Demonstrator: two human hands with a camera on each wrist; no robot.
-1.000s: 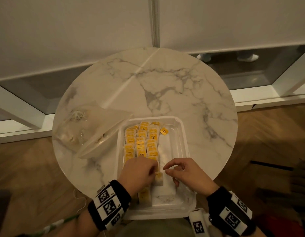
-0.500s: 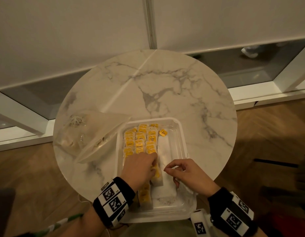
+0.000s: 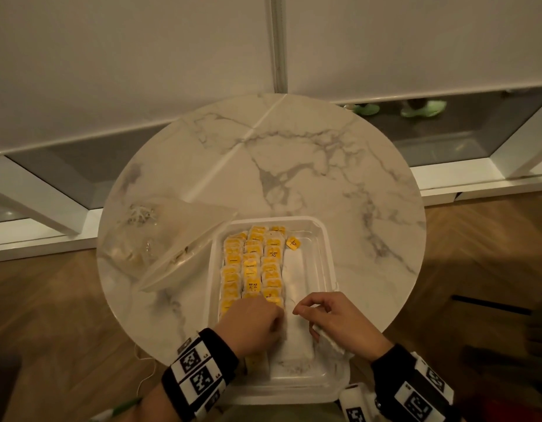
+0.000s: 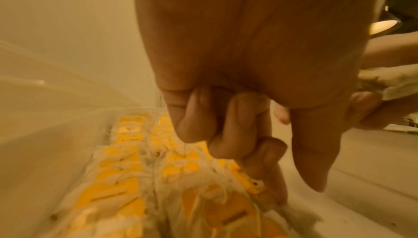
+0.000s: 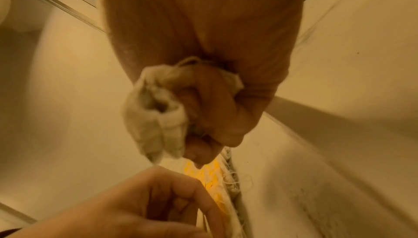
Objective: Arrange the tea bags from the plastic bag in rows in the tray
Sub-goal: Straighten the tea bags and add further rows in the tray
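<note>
A person's left hand, its fingers curled with one tip pressed against the near end of the third row, steadies tea bags in a clear tray on a round marble counter, while the right hand clutches a few spare tea bags bunched against its palm, thumb and forefinger pinched together over the tray's bare right side. Three rows of yellow-tagged bags stand packed along the tray's left part; an exact count is beyond these views, though each row looks to hold around ten. One loose yellow tag lies apart at the far end. One plastic bag rests on the counter, touching the tray's left rim. The risk: a heavy push could topple the upright bags, and trailing strings could snag and drag neighbours out of line.
</note>
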